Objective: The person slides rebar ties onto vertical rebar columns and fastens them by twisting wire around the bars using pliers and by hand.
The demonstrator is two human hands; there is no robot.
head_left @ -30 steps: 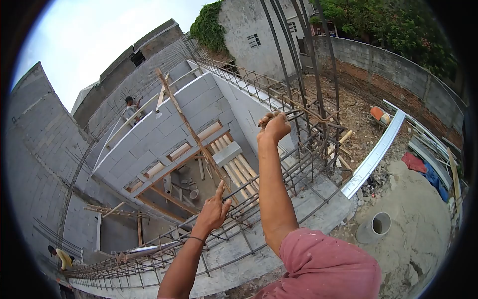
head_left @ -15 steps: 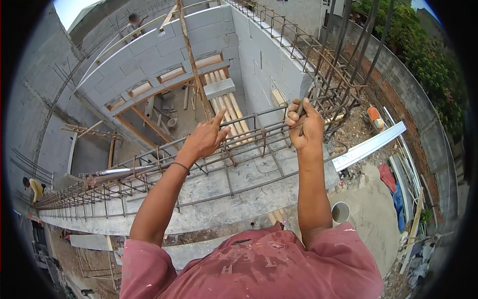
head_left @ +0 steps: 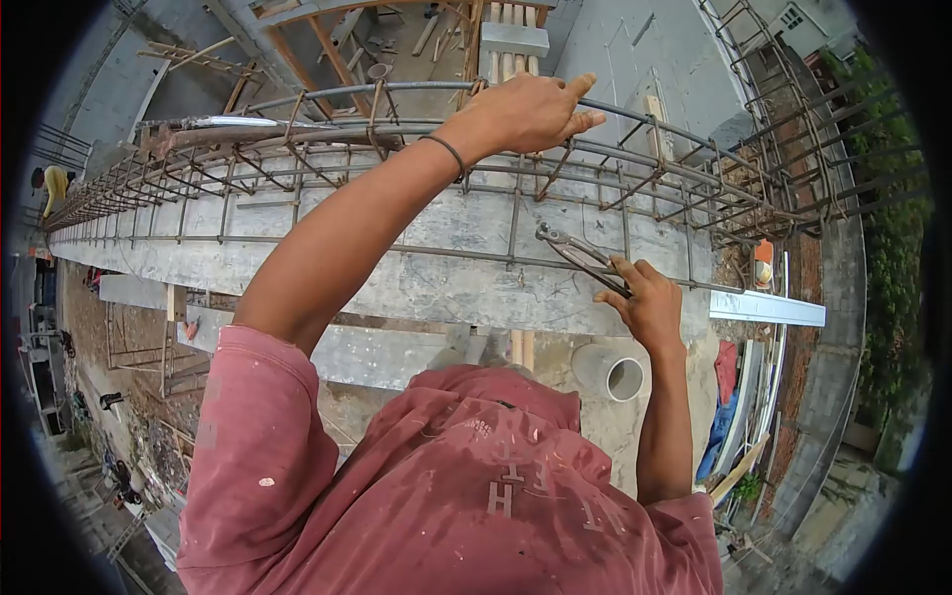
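Note:
Pliers [head_left: 577, 254] are gripped in my right hand [head_left: 650, 302], their jaws pointing up and left over the grey concrete ledge [head_left: 446, 283]. My left hand [head_left: 531, 111] is at the top bars of the long rebar cage [head_left: 397, 129], its index finger and thumb stretched out to the right. Nothing shows in its visible fingers; some of them are hidden behind the hand. A dark band circles my left wrist. The cage runs along the ledge from the far left to upright bars [head_left: 853, 109] at the right.
Below the ledge stands a grey pipe [head_left: 620, 375]. A metal channel [head_left: 769, 307] and an orange-and-white object [head_left: 764, 263] lie at the right. A block wall [head_left: 635, 59] rises behind the cage. Another person in yellow [head_left: 55, 186] bends at the far left.
The view has tilted down and turned. My right hand has come down from the bars to over the ledge's near side, and the pliers now show clearly. My left hand has reached across to the right.

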